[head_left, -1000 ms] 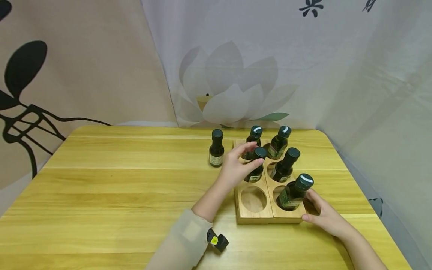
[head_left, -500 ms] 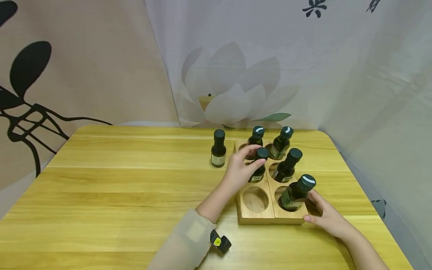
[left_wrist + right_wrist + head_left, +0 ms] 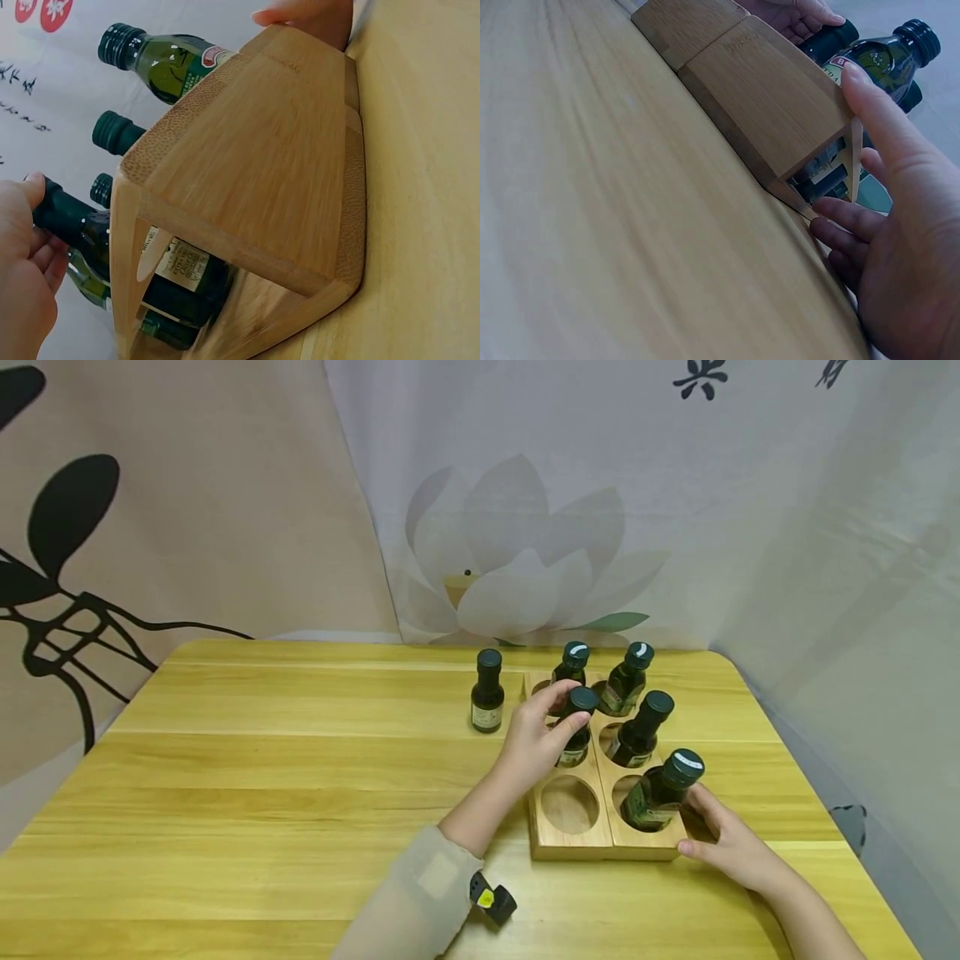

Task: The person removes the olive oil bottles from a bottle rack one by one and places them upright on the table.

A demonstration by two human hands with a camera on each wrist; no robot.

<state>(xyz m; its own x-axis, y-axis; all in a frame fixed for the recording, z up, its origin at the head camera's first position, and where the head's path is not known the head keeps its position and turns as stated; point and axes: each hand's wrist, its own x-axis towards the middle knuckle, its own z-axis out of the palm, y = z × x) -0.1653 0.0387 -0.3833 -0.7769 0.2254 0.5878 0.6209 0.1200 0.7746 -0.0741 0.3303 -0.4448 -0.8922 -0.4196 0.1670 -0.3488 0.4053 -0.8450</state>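
Two wooden bottle holders stand side by side, the left holder (image 3: 570, 850) and the right holder (image 3: 643, 852), each with a row of three round holes. My left hand (image 3: 528, 737) pinches the neck of a dark glass bottle (image 3: 69, 211), which sits in the left holder's middle hole. Its cream label shows through the holder's open side in the left wrist view. At the right holder's front corner, my right hand (image 3: 729, 843) grips the wood, thumb on the front edge and fingers along the side. Beside it a green bottle (image 3: 651, 802) leans in the front hole.
Behind stand another dark bottle (image 3: 636, 735) and a green bottle (image 3: 624, 685) in the right holder, and a green bottle (image 3: 572, 667) in the left one's back hole. A loose dark bottle (image 3: 487, 693) stands on the wooden table (image 3: 262, 802). A printed curtain (image 3: 540, 527) hangs behind.
The head view has shifted slightly. Both hands and the bottles keep their places at the holders.
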